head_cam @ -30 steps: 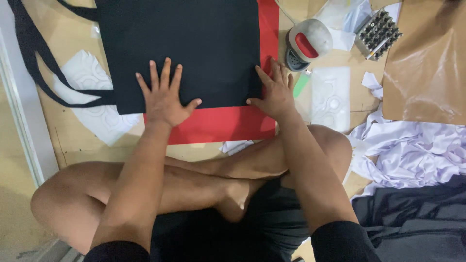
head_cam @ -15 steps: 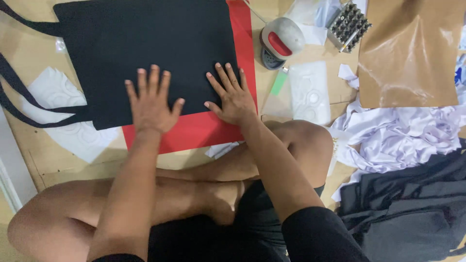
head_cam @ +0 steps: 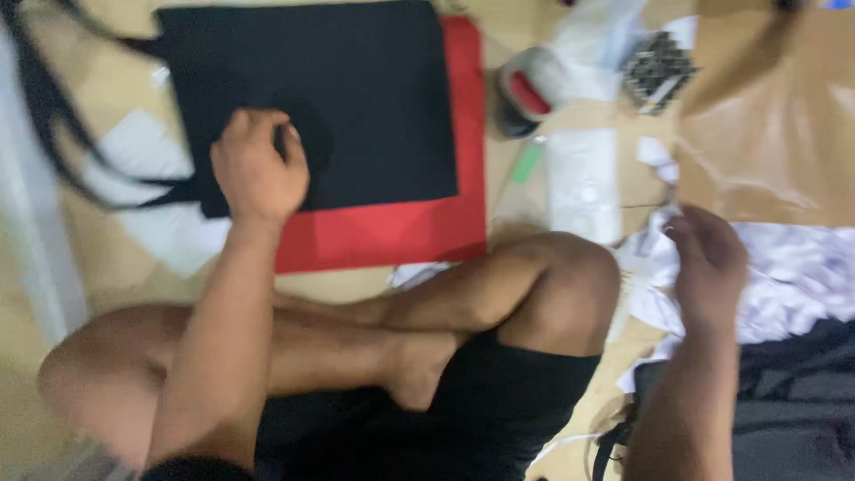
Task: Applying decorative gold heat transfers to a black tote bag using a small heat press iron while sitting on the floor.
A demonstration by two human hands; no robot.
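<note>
A black cloth bag (head_cam: 356, 107) lies flat on a red sheet (head_cam: 401, 233) on the wooden floor. My left hand (head_cam: 256, 169) rests on the bag's lower left corner with its fingers curled in; the blur hides whether it pinches the cloth. My right hand (head_cam: 708, 263) is off to the right, past my bent knee, over a heap of white crumpled paper (head_cam: 784, 276). Its fingers are bent and touch the paper's edge; the blur hides any grip.
A grey and red tape dispenser (head_cam: 525, 93), a clear plastic packet (head_cam: 583, 183) and a small block of metal pieces (head_cam: 659, 67) lie right of the red sheet. Brown paper (head_cam: 775, 134) covers the upper right. Dark cloth (head_cam: 793, 410) lies at lower right. My crossed legs fill the foreground.
My right hand has left the bag and swung right to the white paper. My left hand, flat with spread fingers before, has curled on the bag. The view shifted left.
</note>
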